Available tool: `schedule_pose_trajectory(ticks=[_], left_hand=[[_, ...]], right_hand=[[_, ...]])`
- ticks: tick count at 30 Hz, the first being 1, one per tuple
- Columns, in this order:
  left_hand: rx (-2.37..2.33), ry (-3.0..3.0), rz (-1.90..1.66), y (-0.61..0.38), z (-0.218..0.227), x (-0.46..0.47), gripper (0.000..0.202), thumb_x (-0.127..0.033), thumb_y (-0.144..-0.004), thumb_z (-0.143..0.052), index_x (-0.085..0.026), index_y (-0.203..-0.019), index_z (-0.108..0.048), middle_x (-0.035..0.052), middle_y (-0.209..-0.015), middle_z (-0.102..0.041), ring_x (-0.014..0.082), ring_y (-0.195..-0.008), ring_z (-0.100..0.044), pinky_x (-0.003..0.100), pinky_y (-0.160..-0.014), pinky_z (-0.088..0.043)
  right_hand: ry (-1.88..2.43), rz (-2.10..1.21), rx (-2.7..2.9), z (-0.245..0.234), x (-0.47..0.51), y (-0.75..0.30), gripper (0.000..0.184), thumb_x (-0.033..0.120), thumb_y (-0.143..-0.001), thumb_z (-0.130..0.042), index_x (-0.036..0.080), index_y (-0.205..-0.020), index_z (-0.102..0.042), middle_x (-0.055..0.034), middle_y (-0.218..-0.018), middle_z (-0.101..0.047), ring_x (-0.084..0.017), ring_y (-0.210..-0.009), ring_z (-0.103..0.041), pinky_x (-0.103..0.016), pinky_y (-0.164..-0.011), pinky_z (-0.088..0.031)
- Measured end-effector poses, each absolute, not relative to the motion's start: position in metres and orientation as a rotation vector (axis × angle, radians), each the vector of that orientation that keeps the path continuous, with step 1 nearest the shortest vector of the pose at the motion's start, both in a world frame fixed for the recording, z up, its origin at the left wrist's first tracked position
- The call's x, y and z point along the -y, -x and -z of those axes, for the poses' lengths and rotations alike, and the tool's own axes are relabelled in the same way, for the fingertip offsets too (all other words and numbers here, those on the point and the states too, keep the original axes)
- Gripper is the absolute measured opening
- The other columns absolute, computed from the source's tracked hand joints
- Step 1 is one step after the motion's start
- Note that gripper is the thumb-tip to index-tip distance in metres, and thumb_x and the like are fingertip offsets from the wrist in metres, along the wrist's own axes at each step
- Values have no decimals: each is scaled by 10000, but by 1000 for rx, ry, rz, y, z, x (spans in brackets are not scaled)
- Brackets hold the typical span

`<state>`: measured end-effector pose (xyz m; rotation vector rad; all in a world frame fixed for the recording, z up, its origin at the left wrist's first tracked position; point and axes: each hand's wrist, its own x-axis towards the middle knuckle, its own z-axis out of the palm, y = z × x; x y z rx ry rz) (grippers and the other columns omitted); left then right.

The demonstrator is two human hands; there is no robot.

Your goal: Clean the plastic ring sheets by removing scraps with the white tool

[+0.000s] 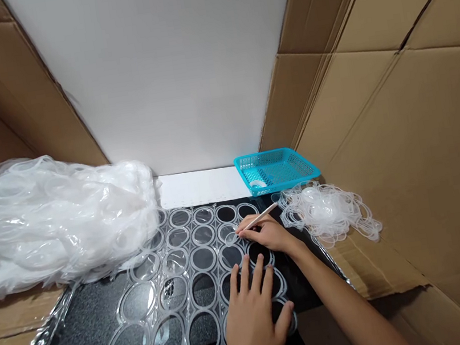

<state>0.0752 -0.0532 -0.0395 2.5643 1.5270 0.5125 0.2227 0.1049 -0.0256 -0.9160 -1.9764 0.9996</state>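
Note:
A clear plastic sheet printed with rows of pale rings [175, 261] lies on a dark speckled surface. My left hand [253, 313] rests flat on the sheet's near right part, fingers spread. Pinched in my right hand [270, 234] is a slim white pen-like stick [262, 215], its lower end down at a ring in the sheet's right half. A small clear ring or disc [231, 238] shows at that end; whether it is loose from the sheet I cannot tell.
A big heap of clear plastic sheets [56, 221] stands on the left and overlaps the sheet's edge. Loose clear rings [328, 209] are piled at right. Behind them sits a blue basket [284, 186] with a white ring inside. Cardboard walls [419, 167] and a white panel [168, 78] enclose the area.

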Motion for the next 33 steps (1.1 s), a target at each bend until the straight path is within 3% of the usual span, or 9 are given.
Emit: schedule_pose_trajectory(ticks=[6,15,20,26,33], left_hand=[[-1543,-2535,-533,-75,42,52,601,-549,-1019,-489,-281,-1556,-474,24,-1661,-410,356,-1528,-370,604,-1214,-357],[-1548,-2515,-504,-75,39,53,612,-571,-1036,-439,-271,-1569,-457,21,-1669,-396,362,-1512,-398,609,-1219,-363],[-1557,-2488,-489,-76,34,55,606,-593,-1029,-447,-266,-1536,-508,39,-1628,-467,364,-1519,-389,603,-1225,-361],[-1549,-2492,-467,-76,35,55,605,-579,-1041,-423,-269,-1558,-475,28,-1682,-366,360,-1548,-335,611,-1225,-360],[-1552,-2497,-483,-75,37,55,610,-580,-1041,-431,-289,-1577,-440,7,-1696,-331,342,-1563,-309,598,-1236,-352]], right_hand=[[920,-979,1979,26,-105,-218,217,371,-982,-659,221,-932,-807,-64,-983,-785,-215,-910,-728,-346,-832,-577],[747,-544,2066,28,-97,-201,248,377,-1041,-594,256,-1093,-804,-77,-1105,-756,-209,-973,-718,-356,-892,-571],[790,-687,2157,22,-90,-206,216,303,-1031,-602,242,-999,-807,-56,-1040,-763,-201,-959,-711,-341,-885,-562],[811,-758,2147,22,-98,-220,134,257,-973,-689,257,-974,-823,-74,-1191,-714,-225,-1090,-669,-396,-984,-534],[909,-863,2056,19,-106,-232,155,287,-979,-674,236,-964,-819,-62,-1004,-741,-198,-915,-700,-340,-839,-571]])
